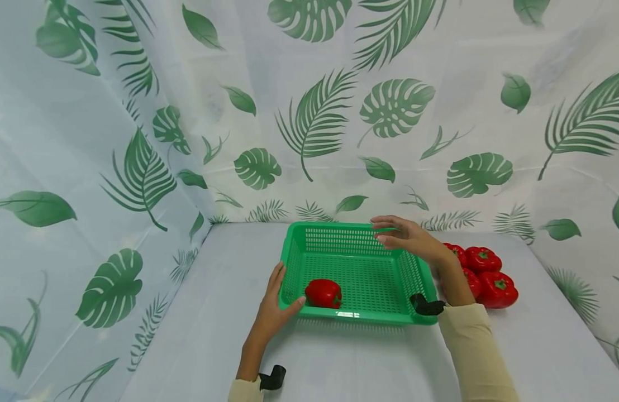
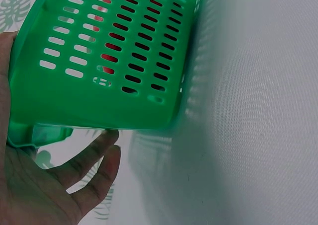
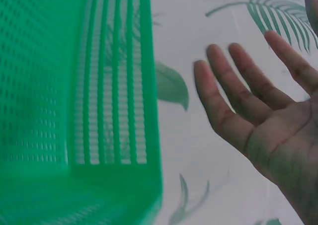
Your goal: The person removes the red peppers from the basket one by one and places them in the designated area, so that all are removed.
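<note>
A green plastic basket (image 1: 360, 318) with slotted walls stands on the white table. One red bell pepper (image 1: 323, 293) lies inside it, at the near left corner. My left hand (image 1: 272, 314) is at the basket's left near corner, thumb by the front rim and fingers along the left side. In the left wrist view the left hand (image 2: 54, 185) shows spread fingers against the basket's outer wall (image 2: 94, 101). Above the basket's far right part hangs my right hand (image 1: 407, 239), holding nothing. In the right wrist view its fingers (image 3: 238, 96) are extended and apart from the basket.
Several red bell peppers (image 1: 495, 287) sit together on the table right of the basket, some partly hidden by the right forearm. A leaf-patterned cloth (image 1: 329, 184) hangs behind the table and along both sides. Each wrist wears a small black camera mount (image 1: 426, 305).
</note>
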A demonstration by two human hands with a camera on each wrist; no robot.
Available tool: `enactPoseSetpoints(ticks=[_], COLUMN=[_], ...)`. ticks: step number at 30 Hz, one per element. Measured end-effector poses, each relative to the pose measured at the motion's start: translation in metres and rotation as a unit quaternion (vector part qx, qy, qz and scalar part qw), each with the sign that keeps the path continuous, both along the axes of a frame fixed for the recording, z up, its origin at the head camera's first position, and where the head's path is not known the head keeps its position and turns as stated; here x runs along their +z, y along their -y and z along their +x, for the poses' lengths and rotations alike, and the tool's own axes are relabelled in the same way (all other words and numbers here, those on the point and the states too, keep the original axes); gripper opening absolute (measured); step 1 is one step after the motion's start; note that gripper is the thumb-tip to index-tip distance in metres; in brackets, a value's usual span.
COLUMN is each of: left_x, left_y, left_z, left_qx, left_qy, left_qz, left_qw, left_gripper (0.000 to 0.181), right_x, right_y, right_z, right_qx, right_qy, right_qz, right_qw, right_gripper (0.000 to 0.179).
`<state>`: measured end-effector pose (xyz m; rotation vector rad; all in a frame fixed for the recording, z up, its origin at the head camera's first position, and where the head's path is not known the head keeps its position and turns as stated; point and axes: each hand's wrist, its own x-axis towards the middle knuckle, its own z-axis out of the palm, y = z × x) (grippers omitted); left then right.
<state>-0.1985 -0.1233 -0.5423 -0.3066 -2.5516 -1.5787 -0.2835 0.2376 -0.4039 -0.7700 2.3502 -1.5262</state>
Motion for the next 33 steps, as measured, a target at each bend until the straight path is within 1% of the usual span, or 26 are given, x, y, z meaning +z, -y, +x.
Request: enactPoseSetpoints(ticks=[2, 6, 12, 16, 21, 25, 30, 33], left_x=[-0.001, -0.002, -0.002, -0.002, 0.0, 0.001, 0.0, 0.001], left_y=[0.0, 0.0, -0.001, -0.001, 0.0, 0.001, 0.001, 0.0], left_z=[-0.001, -0.001, -0.001, -0.001, -0.001, -0.001, 0.0, 0.0], left_qx=[-0.001, 0.001, 0.004, 0.004, 0.001, -0.001, -0.002, -0.006], left_qy=[0.001, 0.001, 0.002, 0.0, -0.002, -0.004, 0.0, 0.001], left_qz=[-0.001, -0.004, -0.006, -0.007, -0.012, -0.01, -0.012, -0.007], left_qw=[1.0, 1.0, 1.0, 1.0, 0.9999, 0.9999, 0.9999, 1.0], left_gripper=[0.085, 0.084, 0.084, 0.084, 0.084, 0.084, 0.084, 0.085], right_x=[-0.002, -0.008, -0.013, -0.016, -0.024, -0.034, -0.044, -0.047], right_y=[0.01, 0.027, 0.049, 0.06, 0.076, 0.086, 0.098, 0.103], right_z=[-0.005, -0.014, -0.022, -0.025, -0.034, -0.041, -0.044, -0.044], right_qx=[0.028, 0.059, 0.093, 0.122, 0.144, 0.158, 0.177, 0.178], right_qy=[0.031, 0.079, 0.112, 0.136, 0.179, 0.212, 0.26, 0.273], right_qz=[-0.001, 0.018, 0.072, 0.088, 0.106, 0.126, 0.147, 0.159], right_qw=[0.9991, 0.995, 0.9868, 0.9793, 0.9674, 0.9563, 0.9379, 0.932], right_gripper=[0.05, 0.055, 0.061, 0.062, 0.062, 0.064, 0.064, 0.063])
